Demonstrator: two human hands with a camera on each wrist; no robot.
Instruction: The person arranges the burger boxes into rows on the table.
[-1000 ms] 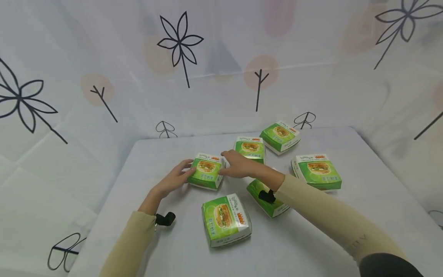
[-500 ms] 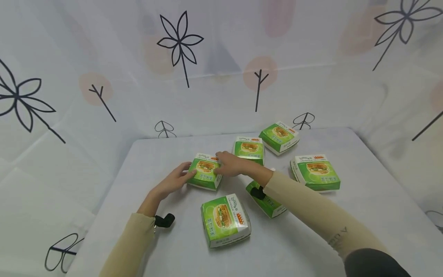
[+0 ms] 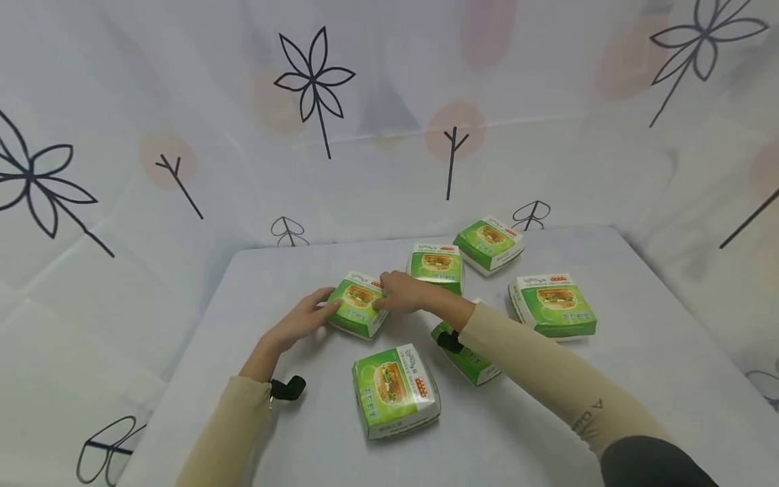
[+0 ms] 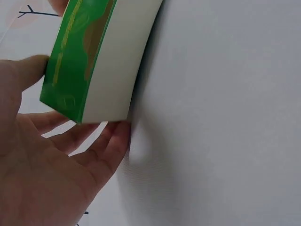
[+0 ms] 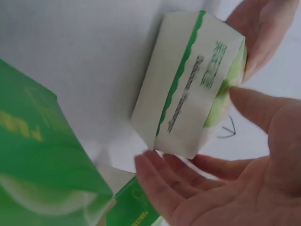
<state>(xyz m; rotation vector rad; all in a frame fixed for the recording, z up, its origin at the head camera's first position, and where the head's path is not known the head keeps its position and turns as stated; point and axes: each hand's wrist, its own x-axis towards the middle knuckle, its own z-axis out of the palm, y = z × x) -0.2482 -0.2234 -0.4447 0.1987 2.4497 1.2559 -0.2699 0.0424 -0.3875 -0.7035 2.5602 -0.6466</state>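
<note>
Both hands are at a green and white burger box (image 3: 359,304), printed with a burger picture, on the left part of the table. My left hand (image 3: 301,318) grips its left side, thumb on the top edge and fingers spread along the side, as the left wrist view shows. From the right, my right hand (image 3: 404,294) holds the same box with its thumb on the lid and its fingertips at the lower edge of the side wall. In the right wrist view the box's white side (image 5: 183,84) with a wavy green line faces the camera.
Another burger box (image 3: 395,392) lies nearer the front. One more box (image 3: 471,362) is partly under the right forearm. Several others, such as the back box (image 3: 435,264), the far box (image 3: 489,243) and the right-hand box (image 3: 554,304), stand about the white table (image 3: 292,446).
My right hand has come left against the box. The box has turned slightly clockwise and shifted a little left, while my left hand has stayed at its side.
</note>
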